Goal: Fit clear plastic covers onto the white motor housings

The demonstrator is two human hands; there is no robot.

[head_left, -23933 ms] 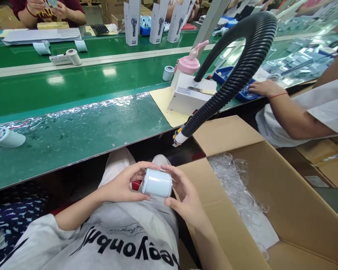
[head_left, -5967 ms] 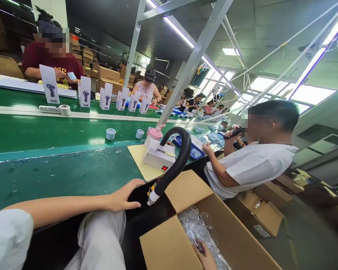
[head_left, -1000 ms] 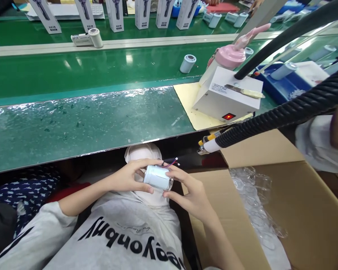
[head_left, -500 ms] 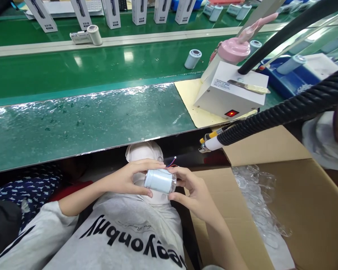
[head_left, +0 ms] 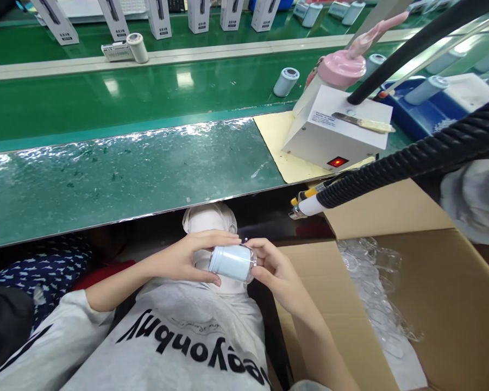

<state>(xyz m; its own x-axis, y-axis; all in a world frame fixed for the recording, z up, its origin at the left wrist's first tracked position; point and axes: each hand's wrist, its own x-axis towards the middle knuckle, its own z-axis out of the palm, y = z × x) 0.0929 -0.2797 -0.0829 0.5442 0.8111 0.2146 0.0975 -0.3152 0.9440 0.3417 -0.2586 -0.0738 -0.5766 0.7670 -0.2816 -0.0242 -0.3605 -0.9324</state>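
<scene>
A pale blue cylindrical housing [head_left: 230,262] with a clear plastic rim on its right end lies sideways above my lap. My left hand [head_left: 187,256] is wrapped round it from the left, thumb below and fingers along the top. At the clear end, my right hand [head_left: 275,271] pinches the rim between thumb and fingers. A small bit of wire end pokes up above the cylinder between the two hands. What sits inside the clear end is too small to make out.
An open cardboard box [head_left: 440,304] of clear plastic pieces stands to my right. Above it hangs a black hose [head_left: 391,168] with a nozzle. A white device [head_left: 338,130] with a lit red switch and a pale blue cylinder [head_left: 286,82] are beyond the bench edge.
My right hand has shifted slightly right and its fingers have closed in on the clear end. The red and blue wires above the cylinder are now mostly out of sight.
</scene>
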